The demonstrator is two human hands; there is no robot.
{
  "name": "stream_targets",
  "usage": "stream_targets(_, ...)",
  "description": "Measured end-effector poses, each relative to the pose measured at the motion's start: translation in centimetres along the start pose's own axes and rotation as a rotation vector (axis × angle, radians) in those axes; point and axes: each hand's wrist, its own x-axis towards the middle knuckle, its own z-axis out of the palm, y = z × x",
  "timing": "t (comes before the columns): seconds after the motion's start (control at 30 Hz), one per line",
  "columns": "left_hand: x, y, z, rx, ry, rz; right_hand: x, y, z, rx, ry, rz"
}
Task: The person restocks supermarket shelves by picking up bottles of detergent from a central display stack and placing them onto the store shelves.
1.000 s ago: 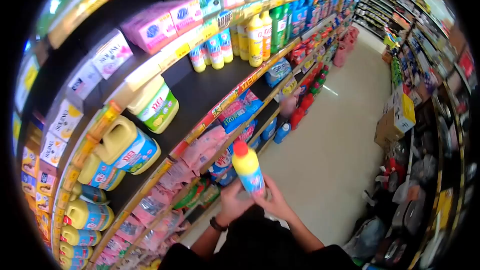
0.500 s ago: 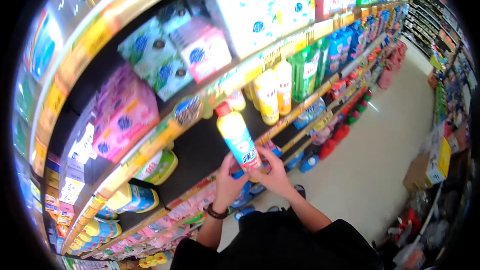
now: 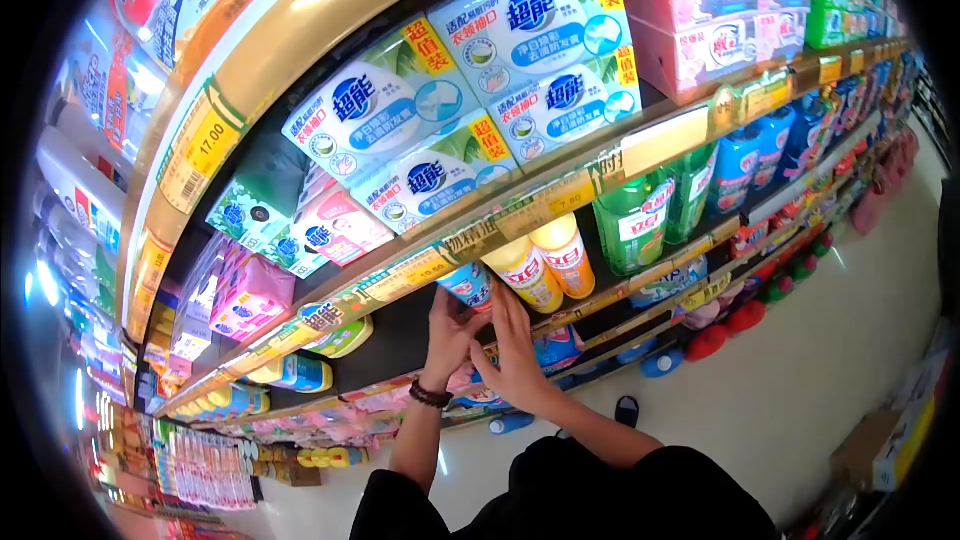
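Note:
A blue and white cleaner bottle stands on the middle shelf, its top hidden behind the price rail. My left hand wraps round its lower left side, fingers closed. On the other side, my right hand presses long, nearly straight fingers along the bottle, its thumb by the left hand. Close to the right fingertips is a yellow bottle, with an orange-labelled bottle beside it.
Boxed soap packs fill the shelf above, behind a price rail. Green bottles stand further right. Yellow-capped blue bottles lie at the left. A cardboard box sits across the aisle floor.
Both hands have carried the bottle from in front of the shelf into it, next to the yellow bottles. The right fingers have straightened along its side. The view has shifted toward the shelf.

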Motion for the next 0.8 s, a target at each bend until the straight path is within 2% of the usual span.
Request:
stream_targets(0.03,0.9,-1.4,0.0,0.07,0.003,0.018,-0.1,0.5,-0.1,0.031,-0.017,-0.004)
stream_targets(0.13,1.5,-2.2,0.7,0.021,0.031,0.035,-1.1,1.7,-0.2,0.042,-0.049,-0.017)
stream_targets(0.23,2.4,-3.2,0.1,0.175,-0.023,0.102,-1.2,2.0,-0.2,0.024,-0.09,0.0)
stream_targets(0.27,2.6,-3.2,-0.4,0.419,-0.013,0.134,-1.1,2.5,0.0,0.037,-0.085,-0.013)
stream_targets(0.37,2.8,-1.0,-0.2,0.702,-0.017,0.116,-0.6,2.8,0.0,0.033,-0.079,-0.033)
stream_targets(0.4,2.9,-1.3,-0.1,0.725,0.022,0.224,-0.4,2.9,0.1,0.023,-0.069,-0.041)
stream_targets(0.53,3.5,0.3,0.9,0.735,0.02,0.198,0.0,3.8,0.2,0.014,-0.124,0.036)
stream_targets(0.63,4.2,-0.1,0.9,0.631,0.019,0.25,0.3,4.2,0.6,-0.009,-0.075,-0.007)
stream_targets(0.7,4.3,-0.4,0.4,0.719,0.005,0.262,0.3,4.4,0.8,-0.036,-0.074,0.012)
stream_targets(0.8,3.6,-1.2,-0.2,0.837,0.011,0.175,-0.3,4.5,1.6,-0.124,-0.067,0.022)
